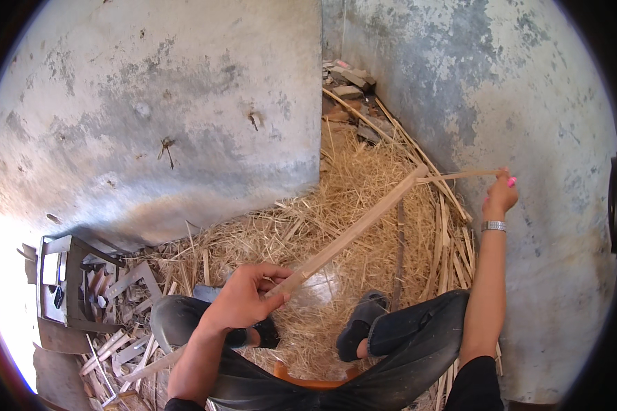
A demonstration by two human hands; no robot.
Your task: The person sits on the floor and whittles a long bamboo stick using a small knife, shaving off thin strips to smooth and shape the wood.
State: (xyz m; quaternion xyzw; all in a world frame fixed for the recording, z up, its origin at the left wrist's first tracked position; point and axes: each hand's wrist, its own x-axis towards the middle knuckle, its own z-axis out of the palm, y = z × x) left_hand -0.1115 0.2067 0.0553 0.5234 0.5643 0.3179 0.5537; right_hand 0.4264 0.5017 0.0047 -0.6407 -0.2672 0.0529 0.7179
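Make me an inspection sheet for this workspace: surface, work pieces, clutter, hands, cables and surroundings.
Surface: floor strewn with straw-like shavings.
Work pieces: long pale strip, slanting up and rightward; thin strip meeting it near its far end, whether joined cannot be told.
Clutter: scrap slats piled at lower left beside a dark wooden frame; long sticks lying near the right wall.
Hands: left hand grips the long pale strip; right hand holds the thin strip's outer end.
Cables: nothing seen.
Surroundings: patchy, worn walls; rubble in the far corner.
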